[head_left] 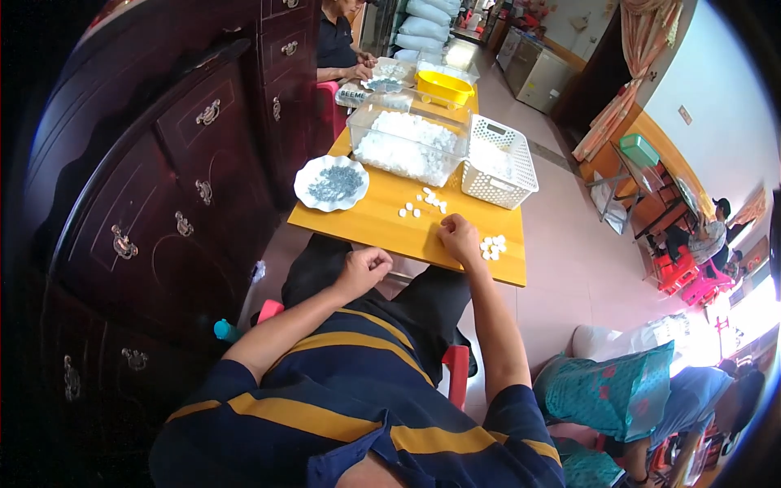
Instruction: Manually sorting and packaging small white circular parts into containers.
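Note:
My left hand (363, 274) is over my lap, just off the table's near edge, its fingers curled together; whatever they may pinch is too small to make out. Resting on the yellow wooden table (378, 223), my right hand (460, 237) is also closed, knuckles up, its fingertips hidden. Small white round caps (491, 247) lie in a cluster to its right. More white caps (416, 213) are scattered beyond it. At the table's left corner, a white scalloped plate (307, 194) carries a heap of small grey-blue pieces (337, 184).
A clear plastic bin (355, 130) full of white pieces stands mid-table, beside a white perforated basket (498, 192). Farther back are a yellow basin (445, 87) and a co-worker (335, 47) seated at the left. Dark cabinets (163, 171) line my left; teal sacks (606, 390) stand at right.

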The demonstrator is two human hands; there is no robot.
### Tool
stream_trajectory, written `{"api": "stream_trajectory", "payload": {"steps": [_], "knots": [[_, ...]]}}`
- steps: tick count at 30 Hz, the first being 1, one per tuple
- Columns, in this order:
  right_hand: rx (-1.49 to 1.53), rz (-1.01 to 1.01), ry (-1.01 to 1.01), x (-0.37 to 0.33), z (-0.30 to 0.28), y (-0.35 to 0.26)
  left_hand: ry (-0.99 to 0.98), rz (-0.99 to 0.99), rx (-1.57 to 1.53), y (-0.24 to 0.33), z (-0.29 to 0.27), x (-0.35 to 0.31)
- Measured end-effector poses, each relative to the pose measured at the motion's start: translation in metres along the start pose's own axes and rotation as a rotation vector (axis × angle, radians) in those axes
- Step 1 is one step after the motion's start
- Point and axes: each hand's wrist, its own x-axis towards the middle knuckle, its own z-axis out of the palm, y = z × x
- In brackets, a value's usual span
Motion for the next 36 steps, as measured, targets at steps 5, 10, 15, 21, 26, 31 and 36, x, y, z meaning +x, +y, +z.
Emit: {"api": "stream_trajectory", "payload": {"steps": [5, 10, 15, 21, 26, 31, 36], "knots": [[0.946, 0.260, -0.104, -0.040, 0.001, -0.021, -0.007, -0.149, -0.253, 0.011, -0.007, 0.016], [1.454, 0.376, -0.274, -0.082, -0.025, -0.076, -0.021, -0.201, -0.461, 0.037, -0.009, 0.030], [1.642, 0.377, -0.261, -0.103, -0.031, -0.101, -0.067, -0.073, -0.414, 0.070, -0.003, 0.032], [1.632, 0.332, -0.095, -0.110, -0.032, -0.119, -0.094, -0.180, -0.489, 0.073, -0.001, 0.024], [1.536, 0.345, -0.031, -0.112, -0.030, -0.124, -0.082, -0.191, -0.514, 0.066, 0.000, 0.023], [1.508, 0.307, -0.025, -0.112, -0.024, -0.122, -0.080, -0.213, -0.547, 0.059, 0.001, 0.020], [1.484, 0.277, -0.004, -0.112, -0.020, -0.125, -0.079, -0.219, -0.511, 0.054, -0.002, 0.017]]}}
